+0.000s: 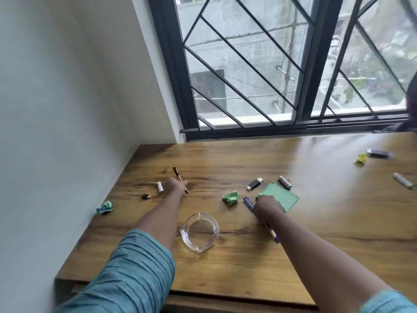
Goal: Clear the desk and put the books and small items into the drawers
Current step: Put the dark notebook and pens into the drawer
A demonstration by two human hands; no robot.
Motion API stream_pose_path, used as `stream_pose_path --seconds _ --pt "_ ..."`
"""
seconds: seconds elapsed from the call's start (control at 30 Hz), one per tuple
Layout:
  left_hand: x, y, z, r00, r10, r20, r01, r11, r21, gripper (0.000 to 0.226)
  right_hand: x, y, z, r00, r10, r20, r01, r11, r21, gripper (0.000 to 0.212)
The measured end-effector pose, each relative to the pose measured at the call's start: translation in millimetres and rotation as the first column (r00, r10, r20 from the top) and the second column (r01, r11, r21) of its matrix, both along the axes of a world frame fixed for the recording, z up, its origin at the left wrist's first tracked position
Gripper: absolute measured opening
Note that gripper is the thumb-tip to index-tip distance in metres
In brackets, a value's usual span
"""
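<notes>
A pale wall (67,86) stands on your left, and a dark-framed window (282,64) with a slanted metal grille runs along the far side. The wooden desk (293,222) fills the corner between them, its left edge against the wall and its far edge under the window.

Both your arms reach forward over the desk, each in a teal ribbed sleeve (135,267) pushed up past the forearm. Your left hand (174,185) lies towards the far left of the desk, fingers curled round a brown pen (176,171) whose upper end points away from you. Your right hand (268,210) is nearer the middle, gripping a blue pen (248,202) that sticks out on both sides of the fist. It covers the near corner of a flat green sheet (283,196).

A clear glass dish (198,214) rests between your forearms.

Smaller items lie scattered:
- a green paper ball (230,197), just left of the blue pen
- a teal paper ball (105,206), by the wall
- a yellow paper ball (362,158), far right, beside a dark oblong (378,153)
- a black USB stick (255,184), beyond the sheet
- three batteries: one (160,187) just left of your left hand, one (284,182) at the sheet's far corner, one (402,180) near the right edge
- a small black-and-red piece (146,196), left of your left forearm
</notes>
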State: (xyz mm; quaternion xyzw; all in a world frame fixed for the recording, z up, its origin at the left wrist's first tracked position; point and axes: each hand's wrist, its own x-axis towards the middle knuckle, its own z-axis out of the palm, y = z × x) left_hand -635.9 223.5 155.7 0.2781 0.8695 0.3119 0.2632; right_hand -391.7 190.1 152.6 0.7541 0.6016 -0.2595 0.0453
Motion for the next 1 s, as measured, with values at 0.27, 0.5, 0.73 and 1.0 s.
stream_pose_path --seconds 0.27,0.5,0.73,1.0 --pt "51.5 -79.8 18.7 0.961 -0.139 0.241 0.039 0.925 0.377 0.02 11.6 -82.5 12.5 0.985 -0.094 -0.146 0.118 0.98 0.163 0.032" --pt "127.6 -209.6 18.1 0.898 -0.286 0.333 0.14 0.906 0.4 0.015 43.9 -192.0 15.2 0.973 -0.147 -0.18 0.188 0.953 0.237 0.027" --pt "225.5 -284.4 -6.4 0.828 -0.486 0.28 0.429 0.87 0.241 0.016 113.3 -281.7 8.9 0.93 -0.275 -0.243 0.332 0.914 0.235 0.028" --pt "371.5 -359.7 -23.4 0.658 -0.732 0.178 0.722 0.68 0.128 0.015 241.7 -343.0 -14.2 0.884 -0.436 -0.17 0.467 0.847 0.253 0.03"
